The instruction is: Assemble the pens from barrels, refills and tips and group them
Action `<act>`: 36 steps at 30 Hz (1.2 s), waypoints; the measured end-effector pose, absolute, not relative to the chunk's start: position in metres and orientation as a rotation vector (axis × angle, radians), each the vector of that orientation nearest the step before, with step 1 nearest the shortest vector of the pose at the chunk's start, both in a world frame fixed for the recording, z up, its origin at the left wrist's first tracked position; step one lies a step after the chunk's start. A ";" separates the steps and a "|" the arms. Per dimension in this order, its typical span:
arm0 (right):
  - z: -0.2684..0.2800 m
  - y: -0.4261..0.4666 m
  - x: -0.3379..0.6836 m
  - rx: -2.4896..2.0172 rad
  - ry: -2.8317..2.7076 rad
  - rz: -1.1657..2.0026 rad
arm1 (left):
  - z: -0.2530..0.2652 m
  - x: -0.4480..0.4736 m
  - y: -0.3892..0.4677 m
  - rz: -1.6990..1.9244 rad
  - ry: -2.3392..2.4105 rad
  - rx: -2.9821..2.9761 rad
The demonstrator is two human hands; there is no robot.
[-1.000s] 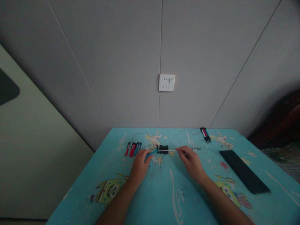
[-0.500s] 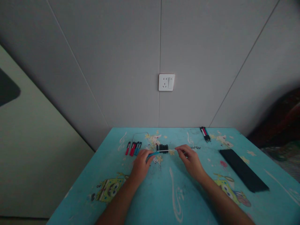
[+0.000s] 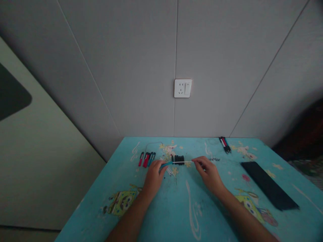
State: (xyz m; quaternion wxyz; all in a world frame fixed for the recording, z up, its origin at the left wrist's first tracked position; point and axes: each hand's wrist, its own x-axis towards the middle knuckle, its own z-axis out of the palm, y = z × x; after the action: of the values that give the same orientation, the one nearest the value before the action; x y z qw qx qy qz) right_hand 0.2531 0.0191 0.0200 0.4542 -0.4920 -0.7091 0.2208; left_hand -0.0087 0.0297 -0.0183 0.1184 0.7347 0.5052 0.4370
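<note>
Wall (image 3: 138, 84) behind, patterned counter (image 3: 166, 208) below it. Flat dark slab (image 3: 269, 185) lay at the counter's right, well apart from me. Left hand (image 3: 153, 174) and right hand (image 3: 208, 172) both had closed fingers. Pen bundle (image 3: 225, 145) lay near the far edge; red and blue pen bodies (image 3: 146, 160) just beyond my left hand. Short black pieces (image 3: 179, 159) sat in a row between my hands, slightly beyond. Blue tube (image 3: 166, 164): gripped in my left. Thin white stick (image 3: 183, 162): ran from the tube's end to my right fingertips, pinched there; couldn't tell how deep it went. Only my view had swung slightly left; grips and alignment matched a second earlier. Judged a steady hold, no clear progress.
</note>
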 end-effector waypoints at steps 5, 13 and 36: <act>0.019 0.019 0.251 -1.209 -1.760 0.563 | -0.014 -0.006 0.026 1.232 1.440 2.172; 0.023 0.013 0.243 -1.134 -1.885 0.663 | -0.008 0.001 0.017 1.100 1.279 2.286; 0.025 0.006 0.239 -1.061 -1.617 0.971 | -0.006 0.005 0.009 0.920 1.153 2.407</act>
State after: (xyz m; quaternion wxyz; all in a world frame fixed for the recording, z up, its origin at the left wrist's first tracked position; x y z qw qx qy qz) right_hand 0.2391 0.0062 0.0254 0.4696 -0.4330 -0.6596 0.3961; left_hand 0.0053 0.0086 -0.0065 0.1586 0.8418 0.4033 0.3218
